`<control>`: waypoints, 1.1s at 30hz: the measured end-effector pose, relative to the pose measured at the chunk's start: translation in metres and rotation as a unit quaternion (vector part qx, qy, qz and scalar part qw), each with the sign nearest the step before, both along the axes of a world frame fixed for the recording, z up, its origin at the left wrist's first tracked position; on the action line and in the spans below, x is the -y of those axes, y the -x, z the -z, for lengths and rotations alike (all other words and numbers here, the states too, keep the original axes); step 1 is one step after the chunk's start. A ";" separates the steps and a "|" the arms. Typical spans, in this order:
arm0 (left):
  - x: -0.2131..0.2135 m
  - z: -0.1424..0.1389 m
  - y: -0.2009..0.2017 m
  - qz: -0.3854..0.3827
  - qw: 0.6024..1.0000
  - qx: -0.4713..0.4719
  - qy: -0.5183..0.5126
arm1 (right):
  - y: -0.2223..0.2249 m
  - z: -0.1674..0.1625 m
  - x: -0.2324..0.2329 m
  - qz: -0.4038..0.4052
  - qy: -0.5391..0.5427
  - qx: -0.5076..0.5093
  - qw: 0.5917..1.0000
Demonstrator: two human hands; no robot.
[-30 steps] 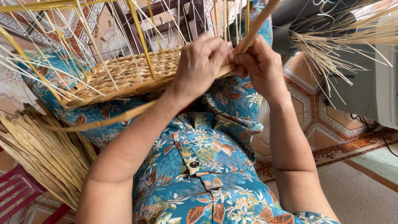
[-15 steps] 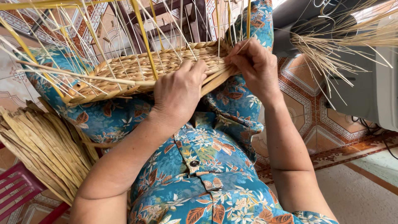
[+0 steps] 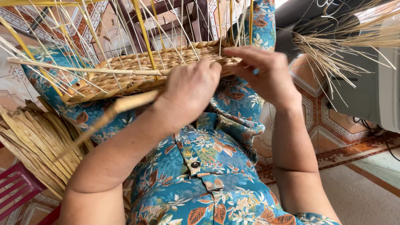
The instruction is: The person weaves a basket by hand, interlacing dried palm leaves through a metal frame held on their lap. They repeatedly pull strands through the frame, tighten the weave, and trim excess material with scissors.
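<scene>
Head view shows your left hand closed around a flat, pale straw strand, which runs from under your palm down and to the left, across your lap. The knuckles of that hand press against the near rim of the woven basket, which rests tilted on your knees over the blue floral clothing. Your right hand sits just beside the left at the basket's right end, fingers curled and pinched at the woven edge; exactly what they grip is hidden. Thin upright stakes rise from the weave and fan outward. A bundle of flat dried strands lies at your left side, next to a red plastic stool. Loose straw ends spread over a grey object at the upper right. Patterned floor tiles lie beneath.
</scene>
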State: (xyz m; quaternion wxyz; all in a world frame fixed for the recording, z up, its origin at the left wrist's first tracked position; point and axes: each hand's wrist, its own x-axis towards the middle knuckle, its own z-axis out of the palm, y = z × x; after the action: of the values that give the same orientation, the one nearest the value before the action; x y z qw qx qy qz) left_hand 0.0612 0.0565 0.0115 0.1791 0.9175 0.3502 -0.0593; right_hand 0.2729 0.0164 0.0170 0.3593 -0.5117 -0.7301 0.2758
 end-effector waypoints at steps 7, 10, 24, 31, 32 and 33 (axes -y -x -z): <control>-0.011 -0.048 0.012 -0.080 0.896 0.342 -0.272 | 0.010 0.023 -0.010 0.010 -0.012 0.142 0.990; -0.001 -0.046 0.005 -0.115 0.931 0.314 -0.147 | 0.012 0.030 -0.004 0.018 -0.056 0.101 0.993; -0.028 0.024 -0.021 -0.180 0.842 0.463 0.213 | 0.012 0.044 -0.006 0.090 0.138 -0.152 0.975; 0.011 0.009 0.001 -0.162 0.897 0.403 -0.085 | 0.019 0.026 -0.005 0.046 0.070 0.107 0.991; 0.011 0.007 0.006 -0.158 0.910 0.321 -0.210 | 0.018 0.024 -0.004 0.039 0.081 0.091 0.992; 0.011 0.005 0.010 -0.158 0.931 0.267 -0.195 | 0.017 0.023 -0.004 0.031 0.092 0.074 0.992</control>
State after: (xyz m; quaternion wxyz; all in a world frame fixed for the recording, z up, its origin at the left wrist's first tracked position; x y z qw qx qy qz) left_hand 0.0516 0.0453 0.0065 0.0907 0.8492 0.4345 0.2860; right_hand 0.2558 0.0202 -0.0061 0.2635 -0.5843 -0.7099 0.2920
